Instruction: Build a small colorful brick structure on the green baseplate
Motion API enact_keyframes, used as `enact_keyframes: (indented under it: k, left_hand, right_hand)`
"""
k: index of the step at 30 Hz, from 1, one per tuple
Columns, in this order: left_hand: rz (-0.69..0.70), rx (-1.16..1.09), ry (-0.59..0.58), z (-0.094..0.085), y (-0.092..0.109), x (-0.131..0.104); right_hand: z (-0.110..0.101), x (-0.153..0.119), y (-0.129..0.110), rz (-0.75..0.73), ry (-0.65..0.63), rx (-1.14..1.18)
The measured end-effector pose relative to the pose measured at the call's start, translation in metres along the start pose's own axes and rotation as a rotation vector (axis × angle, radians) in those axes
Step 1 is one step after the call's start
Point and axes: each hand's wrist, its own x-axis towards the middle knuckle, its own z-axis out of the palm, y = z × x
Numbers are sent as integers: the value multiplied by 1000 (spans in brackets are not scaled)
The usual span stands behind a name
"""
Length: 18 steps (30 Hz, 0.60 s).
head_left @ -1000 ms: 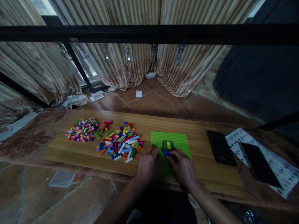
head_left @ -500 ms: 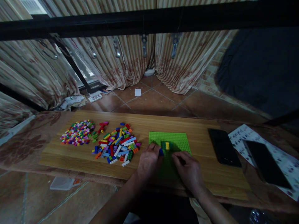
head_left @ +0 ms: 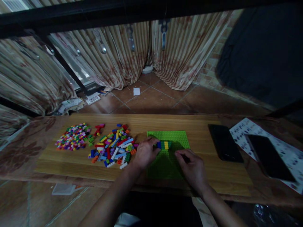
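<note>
On the green baseplate [head_left: 175, 135] stands a short row of bricks: a blue brick [head_left: 159, 145] at the left, then a yellow brick [head_left: 166, 145] with green bricks [head_left: 169, 144] about it. My left hand [head_left: 145, 154] reaches in from the left, its thumb and forefinger closed around the blue brick, which sits against the row. Over the right part of the baseplate, my right hand [head_left: 193, 165] is closed, thumb and fingertips together. Nothing shows between those fingertips, and they are apart from the row.
A pile of mixed larger bricks [head_left: 115, 148] lies left of the baseplate, with a heap of tiny pieces [head_left: 73, 137] farther left. To the right are a black tablet [head_left: 224, 143], a second dark device [head_left: 270, 157] and a printed sheet [head_left: 246, 126]. All rest around a wooden board [head_left: 201, 179].
My left hand has brought the blue brick up against the left end of the yellow and green row. My right hand keeps its closed pose. The camera view has shifted slightly.
</note>
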Motion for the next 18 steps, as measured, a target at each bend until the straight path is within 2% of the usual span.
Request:
enact_keyframes:
  k: [6, 11, 18]
  left_hand:
    - [6, -11, 15, 2, -2, 0]
    - [22, 6, -7, -2, -2, 5]
    - [15, 28, -44, -6, 3, 10]
  right_hand:
    - [-2, 5, -6, -26, -18, 9]
    - [2, 29, -16, -82, -26, -27]
    - [16, 68, -15, -223, -339, -310]
